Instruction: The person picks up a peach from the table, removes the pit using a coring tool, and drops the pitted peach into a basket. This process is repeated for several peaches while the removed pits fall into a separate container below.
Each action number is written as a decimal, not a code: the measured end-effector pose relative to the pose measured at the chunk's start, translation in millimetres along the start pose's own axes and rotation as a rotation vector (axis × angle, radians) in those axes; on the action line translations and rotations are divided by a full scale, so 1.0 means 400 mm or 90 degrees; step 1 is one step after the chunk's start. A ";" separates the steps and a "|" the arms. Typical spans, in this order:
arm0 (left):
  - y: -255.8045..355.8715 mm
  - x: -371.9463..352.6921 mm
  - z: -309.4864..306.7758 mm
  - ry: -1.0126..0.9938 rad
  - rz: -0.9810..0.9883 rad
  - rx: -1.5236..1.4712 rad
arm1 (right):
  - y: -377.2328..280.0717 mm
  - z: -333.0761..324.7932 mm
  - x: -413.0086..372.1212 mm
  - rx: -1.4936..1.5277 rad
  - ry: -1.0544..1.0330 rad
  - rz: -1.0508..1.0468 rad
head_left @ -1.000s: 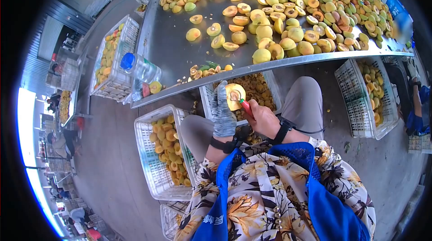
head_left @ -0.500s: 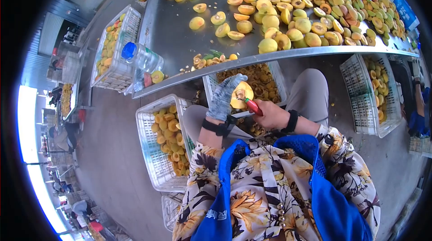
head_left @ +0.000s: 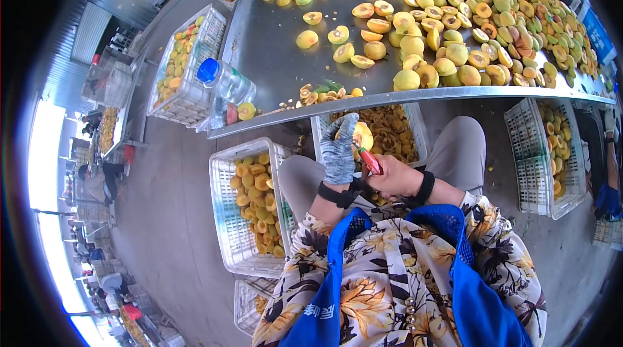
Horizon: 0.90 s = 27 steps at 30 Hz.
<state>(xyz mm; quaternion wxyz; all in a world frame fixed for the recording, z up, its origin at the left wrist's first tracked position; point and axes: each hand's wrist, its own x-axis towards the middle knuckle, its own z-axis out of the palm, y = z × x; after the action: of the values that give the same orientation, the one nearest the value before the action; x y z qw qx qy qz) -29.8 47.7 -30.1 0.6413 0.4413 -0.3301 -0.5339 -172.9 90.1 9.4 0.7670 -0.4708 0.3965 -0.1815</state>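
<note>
My left hand, in a grey glove, is closed on a yellow halved fruit, whose cut side is partly visible. Against that fruit rests the tip of a small red-handled tool, and my right hand, bare, is wrapped round its handle. Both hands are above my lap, close together. Below and behind them a white crate holds fruit pieces. To the left of my knee, another white crate contains yellow fruit halves.
A metal table bears many halved fruits and, at its left corner, a blue-capped bottle. Fruit-filled crates stand left and right. Another person's arm shows at the right edge.
The view has shifted, so table and crates appear farther right and lower. The fruit in my left hand has turned, showing less of its cut face; both hands keep their hold.
</note>
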 end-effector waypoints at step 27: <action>0.119 0.025 -0.294 0.131 -0.086 -0.102 | 0.192 -0.150 0.193 -0.496 0.329 -0.124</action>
<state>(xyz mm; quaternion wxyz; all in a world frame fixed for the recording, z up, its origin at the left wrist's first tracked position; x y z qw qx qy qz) 96.2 65.2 -33.0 0.6676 0.4622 -0.1882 -0.5525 -179.1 42.7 -105.4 0.3889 -0.6976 0.5669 -0.2020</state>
